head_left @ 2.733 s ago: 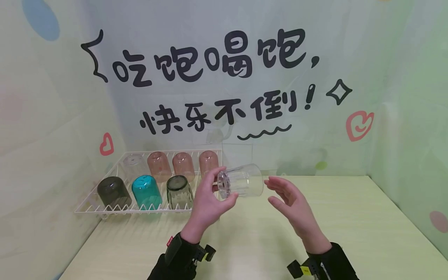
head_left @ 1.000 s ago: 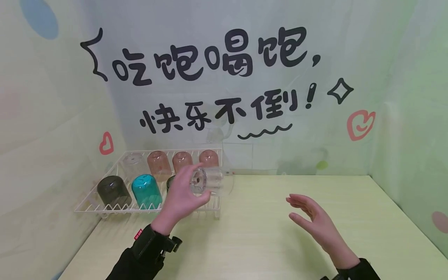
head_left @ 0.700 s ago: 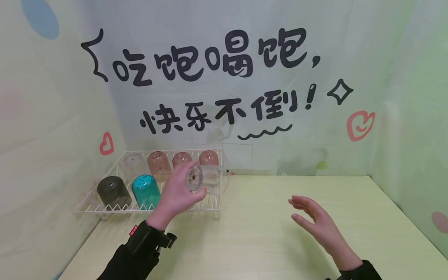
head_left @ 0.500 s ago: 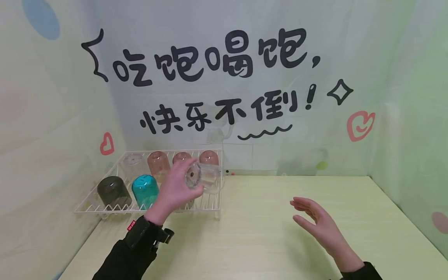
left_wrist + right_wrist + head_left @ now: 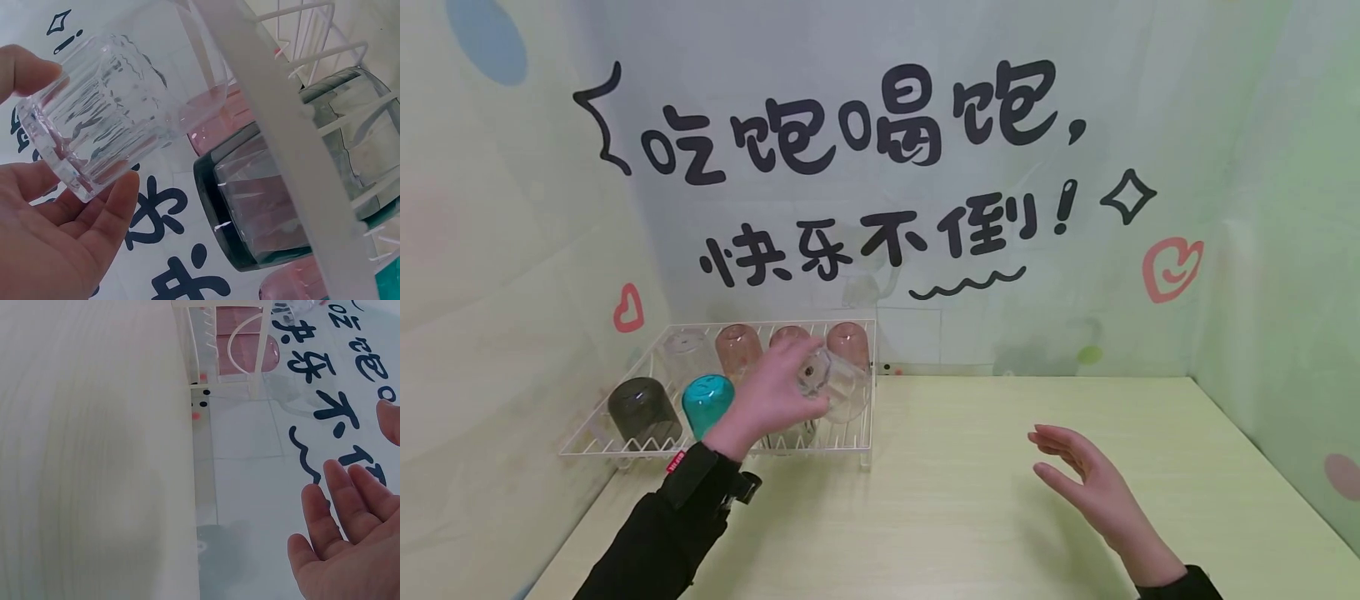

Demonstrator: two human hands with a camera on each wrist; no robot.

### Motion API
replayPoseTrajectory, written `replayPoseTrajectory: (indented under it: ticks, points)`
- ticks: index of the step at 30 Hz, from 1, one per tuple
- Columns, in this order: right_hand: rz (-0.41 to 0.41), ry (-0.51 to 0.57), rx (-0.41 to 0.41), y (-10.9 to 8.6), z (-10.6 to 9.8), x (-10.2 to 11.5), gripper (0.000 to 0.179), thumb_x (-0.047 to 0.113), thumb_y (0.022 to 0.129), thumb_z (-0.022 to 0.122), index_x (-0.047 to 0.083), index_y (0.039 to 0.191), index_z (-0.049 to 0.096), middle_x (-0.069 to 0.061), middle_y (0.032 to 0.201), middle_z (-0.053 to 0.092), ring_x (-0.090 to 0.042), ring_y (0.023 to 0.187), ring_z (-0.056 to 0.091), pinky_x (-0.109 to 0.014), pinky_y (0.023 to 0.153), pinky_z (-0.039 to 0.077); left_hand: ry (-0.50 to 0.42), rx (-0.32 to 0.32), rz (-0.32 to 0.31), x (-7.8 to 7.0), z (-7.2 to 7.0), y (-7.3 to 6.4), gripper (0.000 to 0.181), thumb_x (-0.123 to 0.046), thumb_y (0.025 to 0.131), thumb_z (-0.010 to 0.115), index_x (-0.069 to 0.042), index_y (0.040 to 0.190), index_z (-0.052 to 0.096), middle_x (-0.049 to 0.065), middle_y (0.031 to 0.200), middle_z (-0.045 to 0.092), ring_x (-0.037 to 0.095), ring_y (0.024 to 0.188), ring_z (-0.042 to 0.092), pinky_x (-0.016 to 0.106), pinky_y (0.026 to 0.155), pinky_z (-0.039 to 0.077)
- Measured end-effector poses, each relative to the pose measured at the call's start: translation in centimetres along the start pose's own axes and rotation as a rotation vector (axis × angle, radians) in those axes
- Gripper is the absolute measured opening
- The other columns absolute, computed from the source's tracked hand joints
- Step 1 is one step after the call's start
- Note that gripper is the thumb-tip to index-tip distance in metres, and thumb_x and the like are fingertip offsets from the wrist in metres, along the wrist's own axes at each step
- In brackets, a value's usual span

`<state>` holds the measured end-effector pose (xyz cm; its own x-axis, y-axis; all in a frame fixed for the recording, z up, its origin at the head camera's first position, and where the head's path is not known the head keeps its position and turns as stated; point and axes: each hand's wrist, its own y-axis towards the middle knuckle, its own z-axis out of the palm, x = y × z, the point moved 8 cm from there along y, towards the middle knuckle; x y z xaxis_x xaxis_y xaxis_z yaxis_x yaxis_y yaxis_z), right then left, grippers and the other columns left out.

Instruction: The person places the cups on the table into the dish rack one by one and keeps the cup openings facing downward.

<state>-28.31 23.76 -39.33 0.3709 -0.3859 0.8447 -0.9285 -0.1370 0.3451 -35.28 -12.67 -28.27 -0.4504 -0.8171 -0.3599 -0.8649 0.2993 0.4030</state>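
My left hand (image 5: 769, 393) grips a clear glass (image 5: 848, 390) by its thick base, above the right end of the white wire rack (image 5: 707, 452). The glass is tilted, its mouth pointing right and somewhat down. In the left wrist view, thumb and fingers pinch the ribbed base of the clear glass (image 5: 119, 94); a grey-green glass (image 5: 262, 200) stands upside down in the rack close by. Over the table at the right, my right hand (image 5: 1097, 479) holds nothing, its fingers loosely extended. The right wrist view also shows that bare right hand (image 5: 350, 544).
Upside down in the rack are a dark grey glass (image 5: 643, 411), a teal glass (image 5: 706, 404), a clear glass (image 5: 687, 350) and several pink glasses (image 5: 739, 346). The rack stands at the back left of the pale table (image 5: 925, 500), by the printed backdrop (image 5: 820, 50).
My left hand has carried the clear glass leftward over the rack, and the mouth has tipped from level to downward. The right hand has drawn back to the right, away from the glass.
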Motion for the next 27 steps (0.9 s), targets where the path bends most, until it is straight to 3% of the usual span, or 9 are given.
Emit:
replayPoseTrajectory:
  ticks: [12, 20, 27]
  points:
    - [-0.001, -0.106, -0.04, -0.5, -0.6, -0.9, 0.045, 0.029, 0.083, 0.061, 0.021, 0.125, 0.046, 0.0, 0.12, 0.054, -0.011, 0.109, 0.047, -0.016, 0.092, 0.031, 0.048, 0.03, -0.008, 0.5, 1.1, 0.5, 0.08, -0.028, 0.059, 0.067, -0.015, 0.133, 0.04, 0.009, 0.127, 0.044, 0.023, 0.102, 0.044, 0.035, 0.068, 0.047]
    - [0.02, -0.149, -0.052, -0.8, -1.0, -1.5, 0.046, 0.03, 0.082, 0.062, 0.021, 0.125, 0.046, 0.001, 0.12, 0.054, -0.011, 0.108, 0.046, -0.015, 0.091, 0.031, 0.079, 0.077, 0.024, 0.2, 1.8, 0.6, 0.077, -0.025, 0.061, 0.066, -0.013, 0.133, 0.041, 0.008, 0.119, 0.046, 0.022, 0.09, 0.043, 0.027, 0.057, 0.043]
    - [0.022, -0.159, -0.053, -1.0, -1.0, -1.8, 0.047, 0.032, 0.082, 0.062, 0.023, 0.125, 0.046, 0.002, 0.121, 0.054, -0.011, 0.109, 0.046, -0.018, 0.092, 0.032, 0.1, 0.108, 0.022, 0.2, 2.6, 0.9, 0.078, -0.024, 0.06, 0.064, -0.014, 0.134, 0.04, 0.006, 0.119, 0.046, 0.02, 0.095, 0.042, 0.028, 0.063, 0.045]
